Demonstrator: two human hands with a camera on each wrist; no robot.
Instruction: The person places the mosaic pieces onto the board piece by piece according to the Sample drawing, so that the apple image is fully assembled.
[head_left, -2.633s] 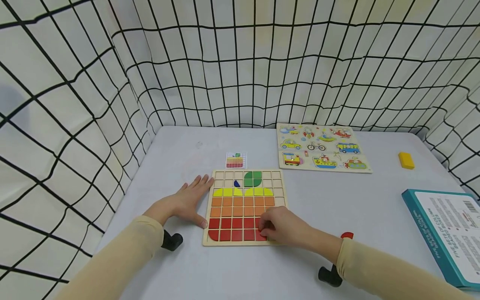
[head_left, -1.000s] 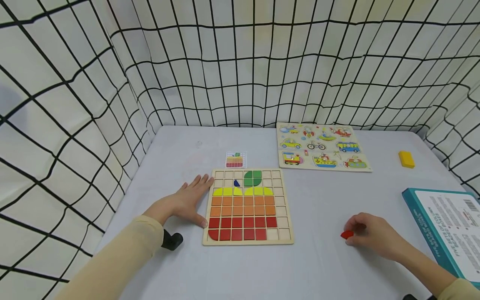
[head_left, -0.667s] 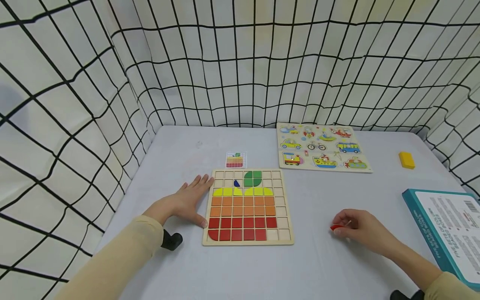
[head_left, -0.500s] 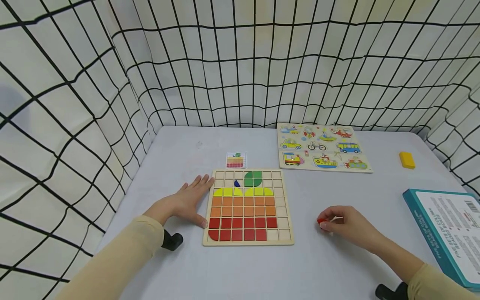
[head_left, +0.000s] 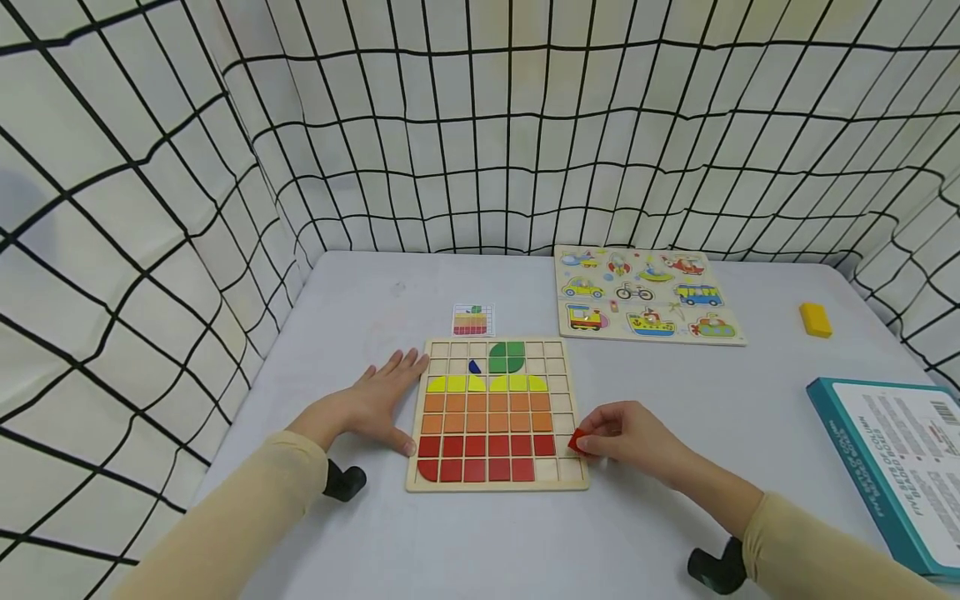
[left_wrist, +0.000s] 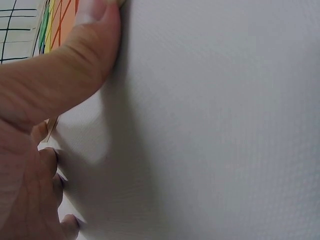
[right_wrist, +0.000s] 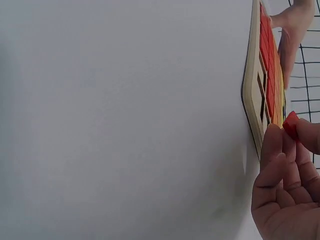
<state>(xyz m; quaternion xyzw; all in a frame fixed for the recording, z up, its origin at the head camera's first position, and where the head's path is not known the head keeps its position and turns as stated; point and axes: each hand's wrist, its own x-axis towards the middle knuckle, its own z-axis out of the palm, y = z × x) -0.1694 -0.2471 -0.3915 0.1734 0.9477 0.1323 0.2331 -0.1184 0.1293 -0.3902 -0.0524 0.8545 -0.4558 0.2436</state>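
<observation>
A wooden grid board (head_left: pixel 567 417) lies on the table, filled with rows of red, orange and yellow tiles, green tiles near the top and one small blue piece. My left hand (head_left: pixel 378 404) rests at its left edge with fingers spread; the thumb touches the frame in the left wrist view. Between thumb and fingers my right hand (head_left: pixel 630 433) pinches a red tile (head_left: pixel 577 441) at the board's right edge. In the right wrist view the red tile (right_wrist: pixel 291 125) shows one rounded side partly covered by the thumb. Two bare cells (head_left: pixel 557 470) show at the bottom right.
A small pattern card (head_left: pixel 473 320) lies behind the board. Farther back is a picture puzzle board (head_left: pixel 648 296) with vehicles. A yellow block (head_left: pixel 814 320) and a teal box (head_left: pixel 892 467) are at the right. Black netting (head_left: pixel 525 125) surrounds the table.
My right hand left the board's lower right, picked up the red tile from the table at the right, and carried it left to the board's edge. The left hand stayed put.
</observation>
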